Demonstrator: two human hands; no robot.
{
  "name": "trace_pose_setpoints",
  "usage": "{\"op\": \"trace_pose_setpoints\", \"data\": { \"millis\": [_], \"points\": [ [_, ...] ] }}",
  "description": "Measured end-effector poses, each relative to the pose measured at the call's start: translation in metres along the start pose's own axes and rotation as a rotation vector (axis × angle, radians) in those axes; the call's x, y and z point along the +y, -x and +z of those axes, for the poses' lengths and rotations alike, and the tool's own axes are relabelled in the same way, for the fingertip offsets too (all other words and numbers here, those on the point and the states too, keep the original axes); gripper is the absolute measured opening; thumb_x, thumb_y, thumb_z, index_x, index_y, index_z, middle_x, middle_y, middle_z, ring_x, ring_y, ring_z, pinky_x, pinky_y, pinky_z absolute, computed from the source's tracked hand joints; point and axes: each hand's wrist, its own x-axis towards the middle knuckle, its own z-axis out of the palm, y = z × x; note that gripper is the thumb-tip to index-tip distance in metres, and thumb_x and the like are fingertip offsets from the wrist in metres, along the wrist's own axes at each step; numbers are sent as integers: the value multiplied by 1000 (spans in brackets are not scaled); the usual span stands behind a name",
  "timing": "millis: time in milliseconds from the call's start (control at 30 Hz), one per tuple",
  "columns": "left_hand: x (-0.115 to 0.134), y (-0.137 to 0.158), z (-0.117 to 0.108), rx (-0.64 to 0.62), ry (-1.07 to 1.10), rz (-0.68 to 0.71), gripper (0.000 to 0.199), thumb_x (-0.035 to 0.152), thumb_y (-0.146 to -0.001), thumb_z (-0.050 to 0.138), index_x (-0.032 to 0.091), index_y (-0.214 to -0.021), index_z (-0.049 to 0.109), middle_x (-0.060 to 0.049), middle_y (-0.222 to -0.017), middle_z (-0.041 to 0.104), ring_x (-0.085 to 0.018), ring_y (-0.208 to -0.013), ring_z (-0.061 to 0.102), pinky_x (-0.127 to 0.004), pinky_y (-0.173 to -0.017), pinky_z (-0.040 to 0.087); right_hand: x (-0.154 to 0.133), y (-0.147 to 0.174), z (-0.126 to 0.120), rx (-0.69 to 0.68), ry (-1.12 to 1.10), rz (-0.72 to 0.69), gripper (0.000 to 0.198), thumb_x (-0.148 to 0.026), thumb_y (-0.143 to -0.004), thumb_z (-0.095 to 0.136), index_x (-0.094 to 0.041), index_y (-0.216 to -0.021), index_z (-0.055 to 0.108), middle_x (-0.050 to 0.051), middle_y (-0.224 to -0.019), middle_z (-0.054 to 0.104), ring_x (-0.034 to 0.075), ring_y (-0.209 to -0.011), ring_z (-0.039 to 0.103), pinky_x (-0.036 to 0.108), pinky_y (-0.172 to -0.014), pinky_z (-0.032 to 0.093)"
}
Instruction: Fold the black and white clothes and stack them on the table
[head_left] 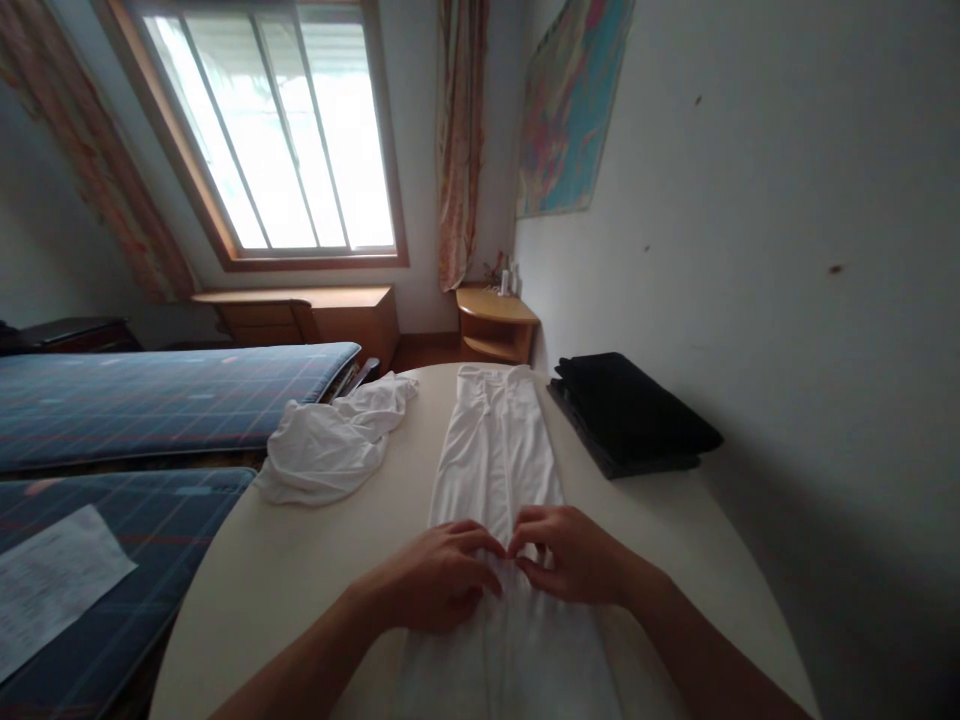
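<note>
A long, narrow folded white garment (499,450) lies lengthwise down the table, gathered and creased at its far end. My left hand (442,575) rests on the garment's left side, its fingers bent and its thumb apart from the index finger. From the right, my right hand (574,555) meets it at the middle seam, thumb and index fingertip close together at the cloth. The fingertips of both hands nearly touch. Whatever lies beneath my palms is hidden.
On the round cream table (300,590), a crumpled white cloth (330,450) lies at the left edge and folded black clothes (634,410) are stacked at the right. Plaid mattresses (172,400) adjoin the left side, one bearing a paper sheet (60,580). A wall (750,250) stands close on the right.
</note>
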Motion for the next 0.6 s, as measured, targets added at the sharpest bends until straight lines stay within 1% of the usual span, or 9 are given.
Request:
{"op": "trace_pose_setpoints", "data": {
  "millis": [67, 133, 267, 333, 400, 433, 500, 567, 600],
  "points": [
    [4, 3, -1, -19, 7, -15, 34, 7, -73, 65, 29, -98, 71, 0, -126, 64, -20, -117, 59, -32, -102, 45, -2, 0, 3, -16, -32, -31, 21, -14, -79, 63, -26, -93, 75, 0, -98, 72, 12, -75, 66, 21, -74, 47],
    [4, 5, -2, -36, -1, -37, 27, 9, -72, 67, 27, -91, 69, 0, -124, 64, -20, -117, 59, -31, -101, 46, -7, -3, 9, -11, -48, -33, 22, -14, -81, 62, -26, -94, 74, 0, -100, 72, 13, -81, 67, 22, -77, 47],
    [4, 10, -6, -51, -42, -64, 22, 10, -75, 67, 25, -90, 66, -2, -126, 62, -21, -117, 58, -31, -100, 46, -10, -9, 22, 34, -32, 36, 15, -17, -86, 60, -23, -91, 72, 0, -90, 72, 13, -76, 65, 22, -75, 46],
    [3, 12, -8, -27, -43, -68, 21, 9, -78, 65, 25, -93, 65, -3, -129, 60, -21, -118, 57, -31, -100, 46, -8, -12, 27, 76, -53, 82, 13, -17, -85, 60, -22, -90, 71, 0, -86, 71, 13, -74, 64, 23, -74, 46],
    [4, 12, -10, 15, -12, -63, 20, 10, -83, 62, 25, -95, 65, -4, -130, 59, -20, -116, 57, -30, -99, 46, -5, -14, 30, 153, -83, 153, 14, -17, -86, 58, -21, -93, 69, 0, -83, 70, 14, -76, 63, 25, -75, 46],
    [4, 12, -10, 33, 11, -56, 19, 11, -85, 61, 25, -96, 65, -5, -127, 60, -19, -113, 58, -29, -97, 47, -4, -15, 31, 195, -93, 193, 15, -16, -87, 56, -21, -95, 68, 1, -83, 70, 15, -78, 63, 26, -77, 46],
    [6, 11, -9, 34, 49, -33, 17, 11, -87, 58, 24, -96, 65, -5, -114, 65, -18, -104, 60, -27, -91, 48, 0, -17, 33, 266, -102, 253, 20, -15, -88, 53, -20, -102, 66, 2, -84, 69, 17, -81, 63, 28, -80, 46],
    [7, 9, -7, -6, 56, -10, 17, 9, -87, 57, 23, -93, 64, -4, -102, 67, -17, -96, 60, -26, -87, 48, 3, -19, 34, 295, -116, 275, 26, -15, -90, 52, -20, -111, 66, 3, -85, 69, 18, -85, 64, 30, -83, 46],
    [8, 8, -6, -31, 47, -2, 19, 7, -85, 58, 23, -93, 64, -3, -99, 67, -16, -94, 60, -26, -88, 47, 5, -20, 35, 297, -125, 274, 27, -17, -91, 52, -21, -114, 66, 3, -87, 69, 19, -86, 64, 31, -84, 46]
  ]
}}
